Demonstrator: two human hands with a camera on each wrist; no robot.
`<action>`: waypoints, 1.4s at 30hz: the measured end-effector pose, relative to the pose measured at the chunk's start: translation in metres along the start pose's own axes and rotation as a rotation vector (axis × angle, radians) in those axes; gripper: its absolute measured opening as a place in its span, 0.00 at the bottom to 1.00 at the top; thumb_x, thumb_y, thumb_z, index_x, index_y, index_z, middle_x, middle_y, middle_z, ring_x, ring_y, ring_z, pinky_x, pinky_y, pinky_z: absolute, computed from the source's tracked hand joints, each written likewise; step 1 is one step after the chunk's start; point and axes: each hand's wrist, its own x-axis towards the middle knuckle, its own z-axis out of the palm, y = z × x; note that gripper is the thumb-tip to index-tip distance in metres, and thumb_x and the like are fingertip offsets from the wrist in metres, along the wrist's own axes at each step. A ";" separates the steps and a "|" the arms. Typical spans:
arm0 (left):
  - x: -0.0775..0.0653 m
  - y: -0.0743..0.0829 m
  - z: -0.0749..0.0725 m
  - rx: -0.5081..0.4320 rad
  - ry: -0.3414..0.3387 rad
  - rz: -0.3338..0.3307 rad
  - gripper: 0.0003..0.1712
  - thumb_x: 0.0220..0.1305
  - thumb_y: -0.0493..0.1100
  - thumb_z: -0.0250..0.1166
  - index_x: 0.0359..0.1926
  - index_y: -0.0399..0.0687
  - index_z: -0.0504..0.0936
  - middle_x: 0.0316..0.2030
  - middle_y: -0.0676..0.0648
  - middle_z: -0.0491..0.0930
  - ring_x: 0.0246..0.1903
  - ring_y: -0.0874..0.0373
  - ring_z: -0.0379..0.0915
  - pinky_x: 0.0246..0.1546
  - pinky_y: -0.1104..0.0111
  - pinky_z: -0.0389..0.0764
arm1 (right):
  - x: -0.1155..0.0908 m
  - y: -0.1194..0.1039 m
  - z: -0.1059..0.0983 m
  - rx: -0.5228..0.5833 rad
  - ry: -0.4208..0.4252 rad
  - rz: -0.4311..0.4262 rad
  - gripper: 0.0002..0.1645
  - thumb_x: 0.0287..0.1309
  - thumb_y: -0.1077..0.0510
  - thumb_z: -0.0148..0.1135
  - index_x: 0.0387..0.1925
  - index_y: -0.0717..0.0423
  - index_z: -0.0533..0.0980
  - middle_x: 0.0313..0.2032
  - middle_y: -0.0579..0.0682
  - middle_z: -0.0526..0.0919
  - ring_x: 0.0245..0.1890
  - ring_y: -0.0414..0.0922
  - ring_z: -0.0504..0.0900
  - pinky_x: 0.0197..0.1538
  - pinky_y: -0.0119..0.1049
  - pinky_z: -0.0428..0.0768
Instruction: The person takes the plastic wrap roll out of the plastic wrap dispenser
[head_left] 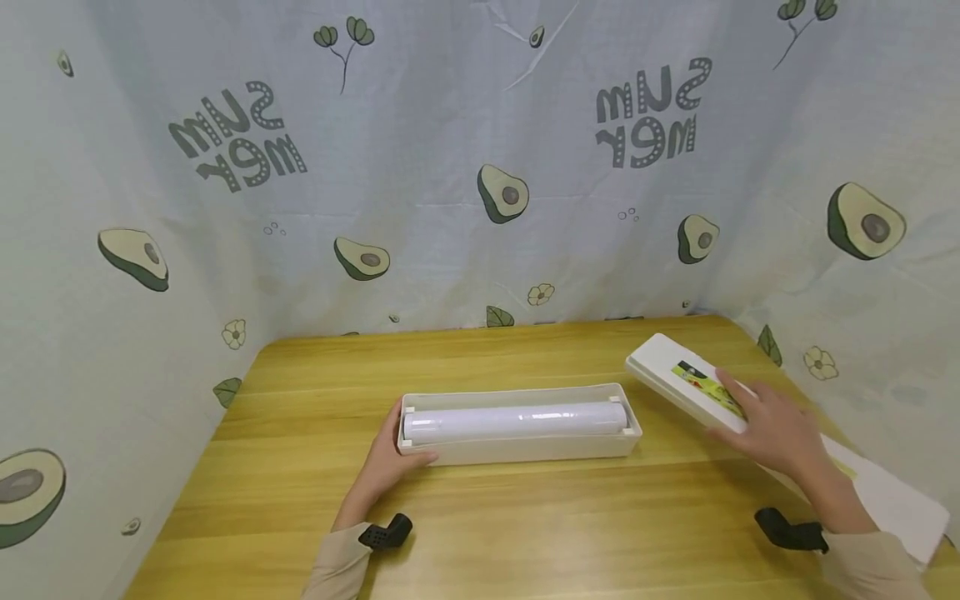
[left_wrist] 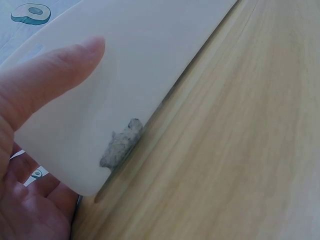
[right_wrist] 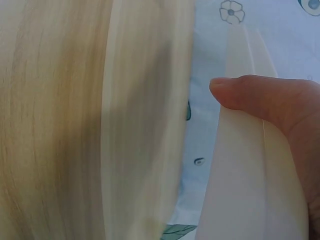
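A long white open-topped box stands on the table, a roll of plastic-wrapped white film lying lengthwise inside it. My left hand grips the box's left end, thumb on the front wall and fingers behind. In the left wrist view, that thumb lies on the smooth wall, above a torn grey patch at its lower edge. To the right, my right hand holds a long white lid with a colourful label, slanted across the table's right side. Its thumb presses the lid's side in the right wrist view.
The wood-grain table ends at a hanging curtain printed with avocados, which surrounds its back and sides. A black wrist mount sits on the left forearm, another black mount on the right one.
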 end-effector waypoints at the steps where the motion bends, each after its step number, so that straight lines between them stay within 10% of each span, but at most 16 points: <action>1: 0.000 0.000 0.000 -0.006 -0.001 0.001 0.62 0.44 0.37 0.75 0.73 0.46 0.44 0.67 0.40 0.61 0.60 0.46 0.64 0.52 0.75 0.71 | 0.000 0.001 0.001 0.002 0.004 -0.002 0.60 0.46 0.32 0.64 0.73 0.49 0.47 0.52 0.75 0.69 0.44 0.70 0.73 0.30 0.58 0.73; 42: 0.002 -0.006 0.000 0.017 0.015 0.035 0.61 0.44 0.39 0.76 0.73 0.44 0.46 0.66 0.39 0.62 0.57 0.48 0.66 0.50 0.74 0.73 | 0.002 0.048 0.024 0.069 -0.125 0.231 0.61 0.51 0.27 0.54 0.72 0.54 0.40 0.53 0.81 0.61 0.45 0.79 0.65 0.33 0.73 0.62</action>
